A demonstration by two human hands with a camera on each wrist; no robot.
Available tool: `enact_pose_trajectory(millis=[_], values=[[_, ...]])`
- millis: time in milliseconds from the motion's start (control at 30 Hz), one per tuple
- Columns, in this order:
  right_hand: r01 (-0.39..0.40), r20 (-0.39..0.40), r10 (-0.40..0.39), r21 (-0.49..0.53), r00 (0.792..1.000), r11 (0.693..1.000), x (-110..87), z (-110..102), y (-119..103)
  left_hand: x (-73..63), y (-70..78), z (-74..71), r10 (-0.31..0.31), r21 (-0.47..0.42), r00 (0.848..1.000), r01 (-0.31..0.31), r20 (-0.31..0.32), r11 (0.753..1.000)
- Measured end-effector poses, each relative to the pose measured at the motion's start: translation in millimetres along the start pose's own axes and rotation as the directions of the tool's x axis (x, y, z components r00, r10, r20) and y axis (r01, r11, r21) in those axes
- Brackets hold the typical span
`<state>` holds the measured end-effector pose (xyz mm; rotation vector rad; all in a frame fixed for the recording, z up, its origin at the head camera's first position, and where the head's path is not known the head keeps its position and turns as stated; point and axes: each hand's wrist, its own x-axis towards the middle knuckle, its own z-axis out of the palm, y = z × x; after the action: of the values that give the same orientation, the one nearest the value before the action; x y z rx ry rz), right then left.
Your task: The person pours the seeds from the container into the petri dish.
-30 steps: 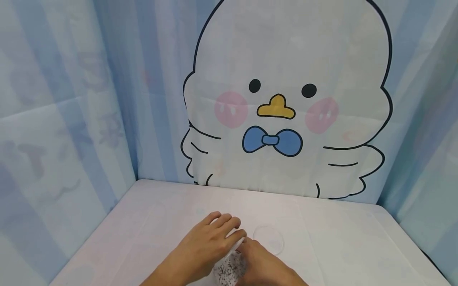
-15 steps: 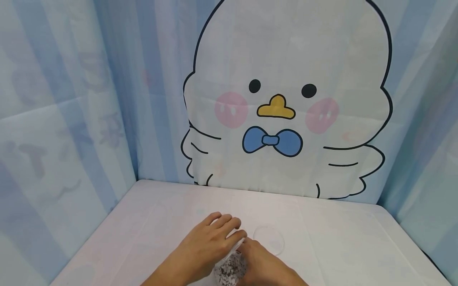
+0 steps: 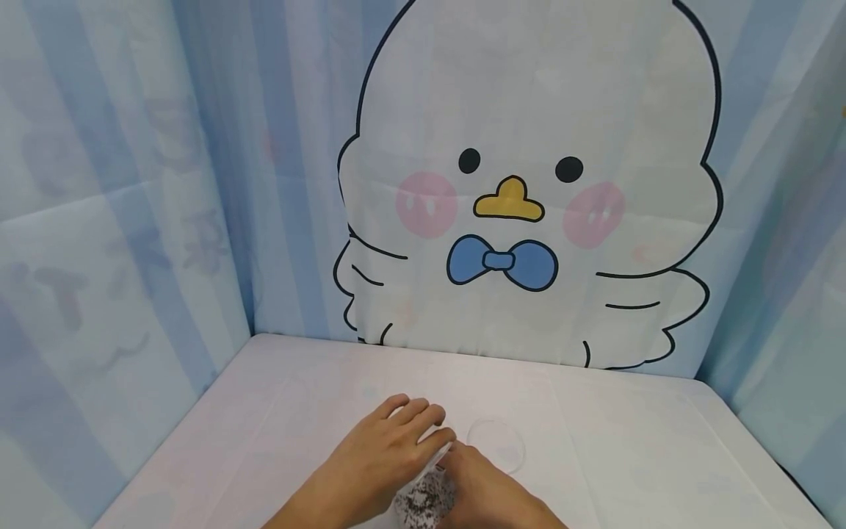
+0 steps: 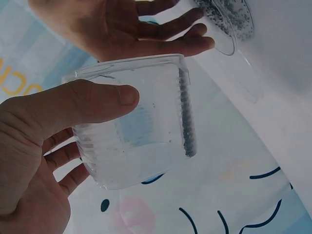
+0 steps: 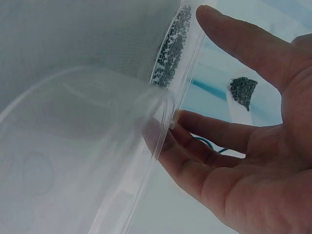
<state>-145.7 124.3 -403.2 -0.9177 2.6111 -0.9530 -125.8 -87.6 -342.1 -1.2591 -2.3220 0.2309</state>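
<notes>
My left hand [image 3: 373, 459] grips a tilted clear plastic container [image 4: 136, 131], thumb across its near wall. Dark grains [image 4: 187, 119] lie in a band along one side of it. Low and to the right, my right hand [image 3: 492, 488] holds a second clear container [image 5: 68, 126] by its side, fingertips at the rim. Black specks [image 3: 425, 501] lie inside this second container, close under the left hand's container in the head view. The left hand hides most of its own container in the head view.
A thin clear round ring or lid [image 3: 496, 446] lies on the pale tabletop [image 3: 628, 441] beyond the right hand. Behind stands a blue striped cloth wall [image 3: 291, 184] printed with a large white bird [image 3: 529, 95]. Cloth also hangs on both sides.
The black specks in the lower container look denser and darker than a second ago, and their pattern has shifted. Both hands have stayed almost still.
</notes>
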Motion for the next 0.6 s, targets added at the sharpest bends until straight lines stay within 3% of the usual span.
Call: enact_pose_trajectory(millis=[600], values=[[0.005,0.001,-0.005,0.018,1.000,1.000,0.2,0.1,1.8,-0.6,0.0,0.6,0.007,0.004,1.000,-0.007,-0.013,1.000]])
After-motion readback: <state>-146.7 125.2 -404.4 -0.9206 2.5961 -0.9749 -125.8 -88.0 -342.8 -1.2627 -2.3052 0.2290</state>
